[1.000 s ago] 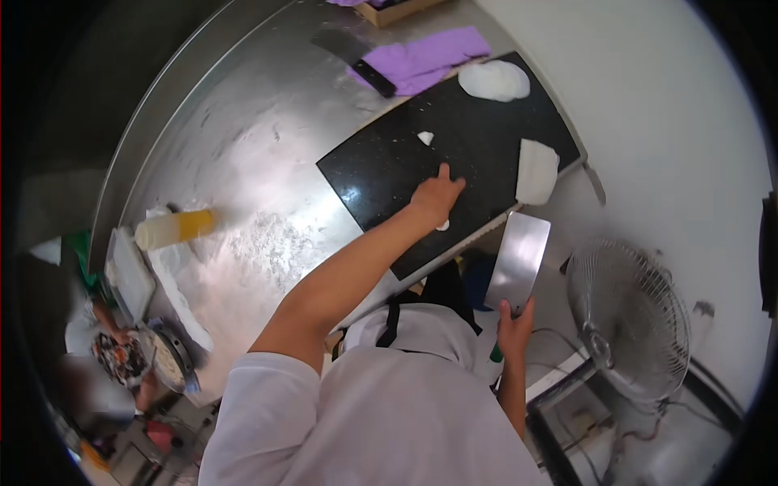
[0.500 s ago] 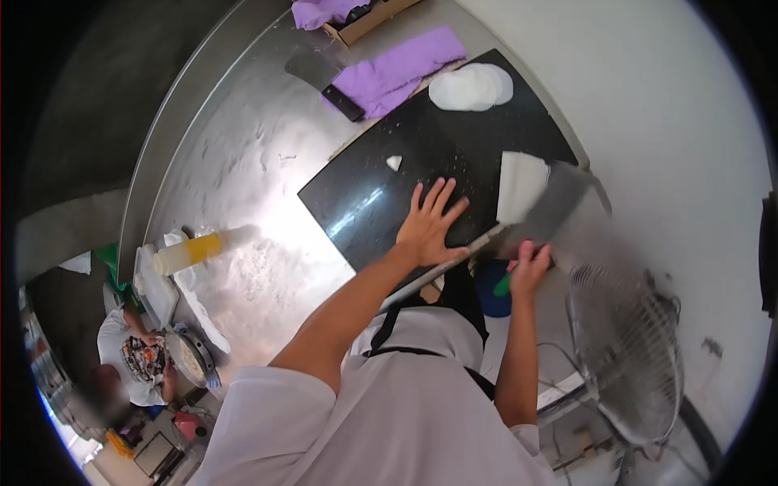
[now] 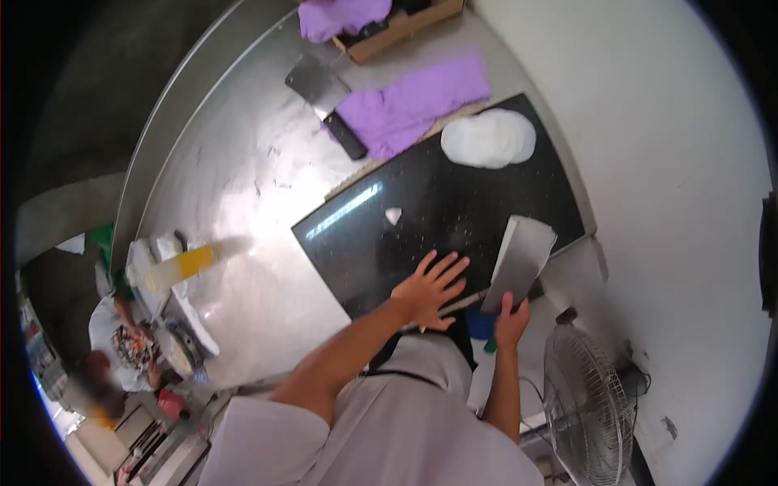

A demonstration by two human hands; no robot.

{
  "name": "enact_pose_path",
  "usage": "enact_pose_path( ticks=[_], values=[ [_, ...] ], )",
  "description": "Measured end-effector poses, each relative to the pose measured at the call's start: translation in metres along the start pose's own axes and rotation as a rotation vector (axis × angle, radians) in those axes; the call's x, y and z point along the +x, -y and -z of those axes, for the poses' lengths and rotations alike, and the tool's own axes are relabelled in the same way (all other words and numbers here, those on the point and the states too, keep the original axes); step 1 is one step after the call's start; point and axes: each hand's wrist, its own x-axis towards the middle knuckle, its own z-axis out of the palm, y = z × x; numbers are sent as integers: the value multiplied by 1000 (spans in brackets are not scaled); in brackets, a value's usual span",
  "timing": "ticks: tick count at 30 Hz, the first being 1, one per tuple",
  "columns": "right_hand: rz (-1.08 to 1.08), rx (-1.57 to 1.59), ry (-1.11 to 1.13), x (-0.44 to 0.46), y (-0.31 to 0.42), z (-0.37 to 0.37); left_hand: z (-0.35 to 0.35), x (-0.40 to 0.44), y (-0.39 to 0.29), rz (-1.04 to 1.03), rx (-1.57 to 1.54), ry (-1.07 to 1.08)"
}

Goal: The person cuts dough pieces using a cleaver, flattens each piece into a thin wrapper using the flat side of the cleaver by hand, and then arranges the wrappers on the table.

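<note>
My left hand (image 3: 429,292) rests with fingers spread on the near edge of a black board (image 3: 356,259). In my right hand (image 3: 511,322) is a cleaver (image 3: 515,271), its green handle mostly hidden by the fingers. Its broad blade covers part of a flat white piece (image 3: 527,228), perhaps dough, at the board's right side; whether they touch I cannot tell. A small white scrap (image 3: 394,215) lies on the board beyond my left hand. Overlapping white rounds (image 3: 489,138) sit at the far right of the board.
Behind the board are a purple cloth (image 3: 421,97), a second cleaver (image 3: 318,83) with a black handle, and a cardboard box (image 3: 405,34). A bottle of yellow liquid (image 3: 182,268) lies at left. A fan (image 3: 587,393) stands at lower right. Another person (image 3: 109,332) works at far left.
The cleaver has swung from the right of the white piece to over it. My view has shifted, so the board and cloth appear lower. My left hand stays spread on the board's edge.
</note>
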Motion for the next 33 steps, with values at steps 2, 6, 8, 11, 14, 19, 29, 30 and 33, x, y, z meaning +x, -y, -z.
enact_pose_path(
  ticks=[2,6,8,11,14,19,29,30,33],
  values=[
    [-686,325,149,-3,39,14,1,5,5,-7,-28,-38],
    [-653,327,114,-10,66,36,14,8,2,-39,-65,-139],
    [-616,423,28,-37,81,46,2,15,13,-78,-138,-330],
    [-655,457,20,-92,100,60,45,58,32,-11,-406,-293],
    [-722,363,37,-157,96,60,60,55,5,222,-588,-210],
    [-772,308,90,-209,88,46,-1,-8,22,-45,-64,-433],
    [-229,-17,724,-91,136,1,8,-37,18,-16,257,-23],
    [-209,-95,737,-90,130,0,11,-33,17,28,252,27],
    [-289,-73,680,-77,121,0,25,8,13,-34,256,52]
  ],
)
